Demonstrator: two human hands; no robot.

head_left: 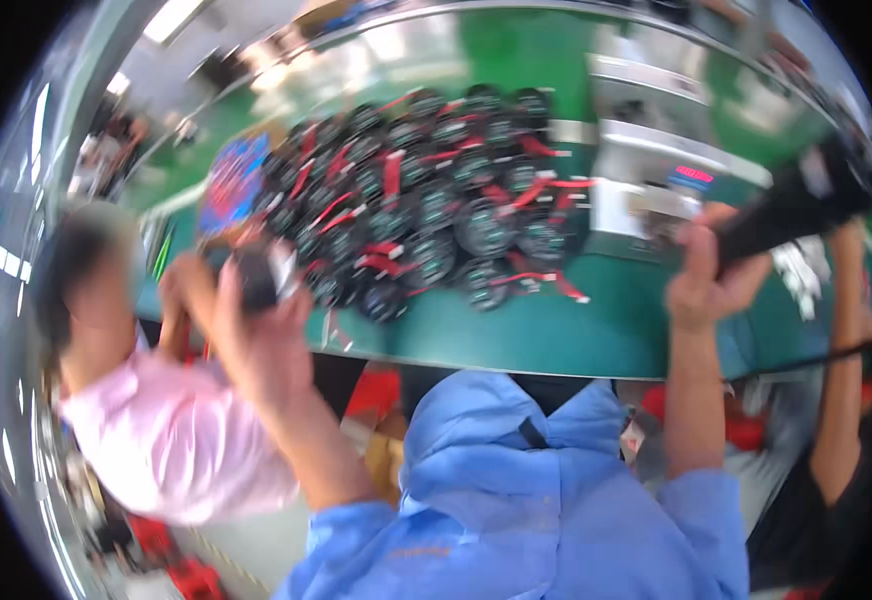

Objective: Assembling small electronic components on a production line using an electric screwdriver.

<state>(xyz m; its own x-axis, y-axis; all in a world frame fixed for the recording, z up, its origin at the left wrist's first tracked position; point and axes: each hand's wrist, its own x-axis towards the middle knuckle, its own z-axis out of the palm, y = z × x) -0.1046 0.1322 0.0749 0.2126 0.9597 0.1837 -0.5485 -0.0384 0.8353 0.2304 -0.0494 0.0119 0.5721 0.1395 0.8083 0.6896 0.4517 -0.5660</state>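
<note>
My hands are well apart: left hand (268, 345) closed around a blurred dark part (258, 278) above the surface (596, 320), right hand (708, 275) gripping a black tool (796, 205), not touching it. Whether the massed parts (436, 255) ahead are done or waiting, I can't tell.

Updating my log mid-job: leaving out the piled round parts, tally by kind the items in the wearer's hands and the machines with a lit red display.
Dark blurred part in the left hand: 1
Black handheld device in the right hand: 1
White machine with lit red display: 1
Total: 3
</note>
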